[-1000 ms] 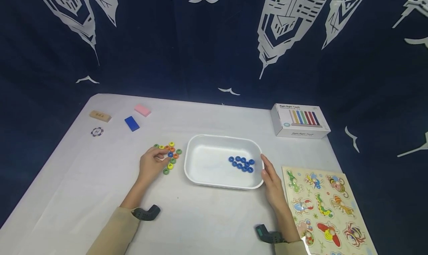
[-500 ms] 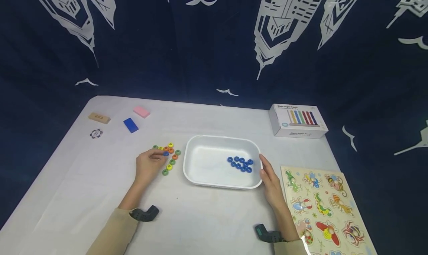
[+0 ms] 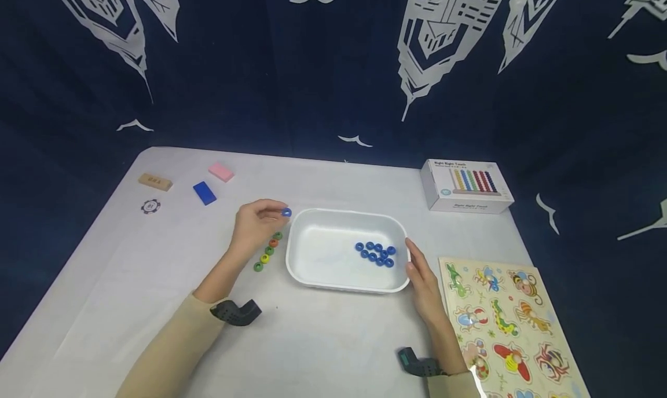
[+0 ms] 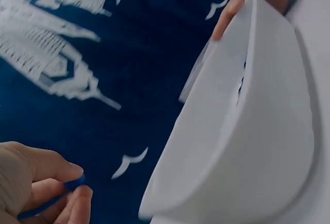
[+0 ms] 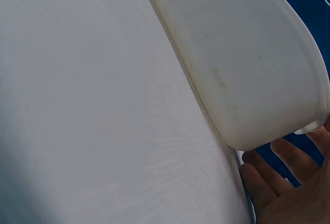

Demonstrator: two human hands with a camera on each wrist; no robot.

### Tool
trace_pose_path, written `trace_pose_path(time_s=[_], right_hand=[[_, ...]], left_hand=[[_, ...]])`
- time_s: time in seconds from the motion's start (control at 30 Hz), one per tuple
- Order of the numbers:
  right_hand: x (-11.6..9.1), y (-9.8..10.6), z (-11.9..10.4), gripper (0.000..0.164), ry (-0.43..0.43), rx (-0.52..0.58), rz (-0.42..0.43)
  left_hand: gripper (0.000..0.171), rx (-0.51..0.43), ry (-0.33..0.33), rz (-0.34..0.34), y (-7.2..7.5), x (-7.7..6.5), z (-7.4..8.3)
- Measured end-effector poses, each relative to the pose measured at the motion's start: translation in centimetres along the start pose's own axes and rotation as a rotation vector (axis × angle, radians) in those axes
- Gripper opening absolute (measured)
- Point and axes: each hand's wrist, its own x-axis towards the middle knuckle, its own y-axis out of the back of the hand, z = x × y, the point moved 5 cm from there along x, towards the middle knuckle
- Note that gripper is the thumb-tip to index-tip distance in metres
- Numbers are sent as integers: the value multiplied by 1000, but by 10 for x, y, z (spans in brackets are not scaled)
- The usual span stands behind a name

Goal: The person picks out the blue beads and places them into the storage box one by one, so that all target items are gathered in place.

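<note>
My left hand (image 3: 252, 230) pinches a blue bead (image 3: 286, 212) between thumb and fingertips, just off the left end of a white tray (image 3: 323, 279). In the left wrist view the same bead (image 4: 75, 181) shows between the fingertips. Several blue beads (image 3: 372, 256) lie inside the tray towards its right end. Left of the tray, green, orange and yellow beads (image 3: 264, 259) form a loose line on the table, and my left hand covers the spot beyond them. My right hand (image 3: 426, 285) rests against the tray's right end with fairly straight fingers (image 5: 263, 175).
A white box (image 3: 468, 186) with a picture of coloured beads stands at the back right. An insect puzzle board (image 3: 510, 328) lies at the right. A blue block (image 3: 205, 193), a pink block (image 3: 221, 172), a wooden block (image 3: 155, 182) and a round chip (image 3: 150, 206) are back left.
My left hand has picked the blue bead out from among the coloured beads and carried it up and right to the tray's left corner. The right hand stays at the tray.
</note>
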Motion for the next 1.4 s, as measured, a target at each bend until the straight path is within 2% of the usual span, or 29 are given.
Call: trace_pose_path(time_s=[0.1, 0.2, 0.37, 0.47, 0.57, 0.73, 0.9, 1.0, 1.2, 1.4], right_hand=[[-1, -2, -5, 43, -15, 9, -12], [-2, -3, -3, 43, -14, 11, -22], [-2, -4, 6, 42, 10, -1, -20], [-1, -4, 6, 42, 14, -3, -13], [-1, -4, 6, 42, 12, -4, -11], [-2, -4, 6, 42, 3, -9, -14], [-2, -3, 6, 42, 5, -9, -9], [-3, -2, 5, 42, 3, -6, -8], [-4, -1, 5, 43, 7, 13, -10], [-4, -1, 8, 42, 0, -6, -1]], left_hand=[[22, 64, 30, -91, -28, 7, 10], [21, 95, -3, -171, -59, 11, 14], [20, 160, -54, -308, -108, 13, 10], [20, 222, -85, -370, -130, 12, 7], [21, 280, -106, -403, -144, 10, 4], [20, 353, -96, -419, -155, 5, -2], [17, 364, -143, -409, -158, 2, 1], [17, 374, -158, -408, -158, 1, 4], [18, 461, -155, -406, -158, 0, 3], [17, 446, -171, -409, -155, -1, 5]])
